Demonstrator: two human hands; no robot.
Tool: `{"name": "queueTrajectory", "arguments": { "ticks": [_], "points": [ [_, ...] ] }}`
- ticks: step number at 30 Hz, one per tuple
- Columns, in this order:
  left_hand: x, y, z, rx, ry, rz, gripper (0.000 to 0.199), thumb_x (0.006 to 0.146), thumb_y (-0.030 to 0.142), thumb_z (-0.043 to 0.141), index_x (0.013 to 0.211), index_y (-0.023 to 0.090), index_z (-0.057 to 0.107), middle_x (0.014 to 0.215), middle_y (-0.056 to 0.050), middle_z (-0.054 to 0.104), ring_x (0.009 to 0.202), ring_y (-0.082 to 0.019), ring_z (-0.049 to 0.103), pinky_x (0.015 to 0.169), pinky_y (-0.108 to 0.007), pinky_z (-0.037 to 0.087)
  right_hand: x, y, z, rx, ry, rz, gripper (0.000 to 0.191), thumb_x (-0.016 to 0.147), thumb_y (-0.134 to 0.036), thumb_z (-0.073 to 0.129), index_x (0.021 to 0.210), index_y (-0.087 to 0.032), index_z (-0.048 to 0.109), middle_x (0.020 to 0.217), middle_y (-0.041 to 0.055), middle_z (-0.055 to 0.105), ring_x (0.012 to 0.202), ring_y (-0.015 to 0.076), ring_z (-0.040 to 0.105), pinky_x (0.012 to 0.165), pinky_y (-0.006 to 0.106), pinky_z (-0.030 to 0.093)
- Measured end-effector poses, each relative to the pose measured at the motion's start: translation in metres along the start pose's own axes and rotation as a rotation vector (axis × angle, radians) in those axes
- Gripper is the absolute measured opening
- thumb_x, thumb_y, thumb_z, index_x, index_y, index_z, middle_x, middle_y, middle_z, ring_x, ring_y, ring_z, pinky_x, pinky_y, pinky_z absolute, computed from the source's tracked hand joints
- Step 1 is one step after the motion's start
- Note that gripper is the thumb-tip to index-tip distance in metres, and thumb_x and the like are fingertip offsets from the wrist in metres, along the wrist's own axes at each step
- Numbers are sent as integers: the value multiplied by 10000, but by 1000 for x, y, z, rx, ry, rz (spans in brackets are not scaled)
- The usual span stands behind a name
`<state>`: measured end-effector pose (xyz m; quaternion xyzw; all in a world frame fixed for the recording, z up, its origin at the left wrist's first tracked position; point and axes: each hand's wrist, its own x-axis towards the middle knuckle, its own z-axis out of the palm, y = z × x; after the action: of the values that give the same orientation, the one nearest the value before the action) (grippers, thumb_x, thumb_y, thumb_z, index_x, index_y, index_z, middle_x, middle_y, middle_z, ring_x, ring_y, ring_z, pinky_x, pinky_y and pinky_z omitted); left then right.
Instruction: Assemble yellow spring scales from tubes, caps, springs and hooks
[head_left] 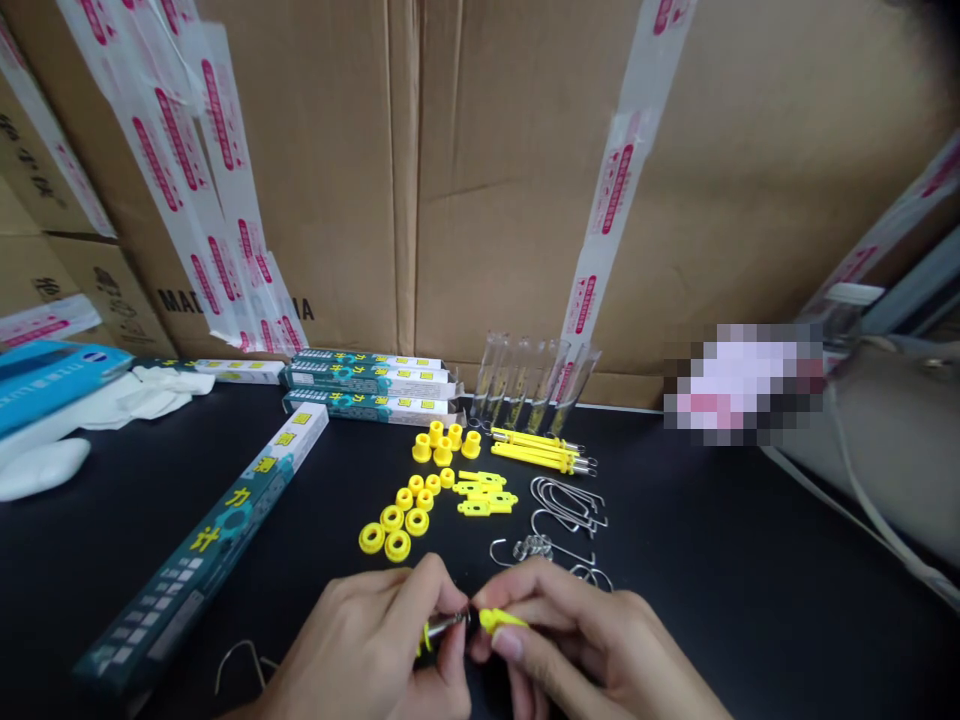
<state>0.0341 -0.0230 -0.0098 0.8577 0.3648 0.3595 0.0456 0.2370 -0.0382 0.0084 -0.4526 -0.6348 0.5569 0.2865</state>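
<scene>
A black tabletop [720, 600] carries yellow plastic rings [391, 518] and collars [442, 445] mid-table; steel wire hooks [568, 505] lie right of them; a long printed box [202, 550] lies left; more boxes [371, 387] line the far edge; clear tubes [525, 385] stand beside those.

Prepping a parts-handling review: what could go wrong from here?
The left hand pinches a small metal piece against a yellow plastic part held by the right hand; both are small, so either might slip and drop. The loose yellow rings could roll across the black table. The wire hooks lie overlapping and may snag one another when one is picked up.
</scene>
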Motion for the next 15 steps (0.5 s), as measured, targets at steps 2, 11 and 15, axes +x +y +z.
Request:
{"name": "queueTrajectory", "arguments": {
  "ticks": [2, 11, 15],
  "points": [
    [-1, 1, 1, -18, 2, 0, 214, 779, 56, 397, 810, 237, 508, 630, 74, 665, 505, -94, 682, 474, -130, 505, 0, -1, 0, -42, 51, -30, 240, 989, -425, 553, 955, -204, 640, 665, -17, 673, 603, 124, 643, 600, 181, 502],
    [-2, 0, 4, -89, -47, -33, 223, 759, 38, 390, 809, 229, 492, 640, 70, 613, 492, -86, 634, 459, -137, 457, -3, 1, 3, -452, 219, -334, 197, 988, -198, 518, 1073, -259, 684, 851, -18, 732, 711, 121, 709, 699, 174, 544],
    [-4, -2, 7, -95, -45, -34, 231, 726, 30, 423, 809, 234, 494, 657, 67, 640, 507, -95, 655, 470, -145, 462, -6, 6, 3, -507, 235, -458, 337, 954, -79, 488, 1217, -244, 619, 932, 3, 750, 792, 115, 740, 753, 163, 564]
  ]
}}
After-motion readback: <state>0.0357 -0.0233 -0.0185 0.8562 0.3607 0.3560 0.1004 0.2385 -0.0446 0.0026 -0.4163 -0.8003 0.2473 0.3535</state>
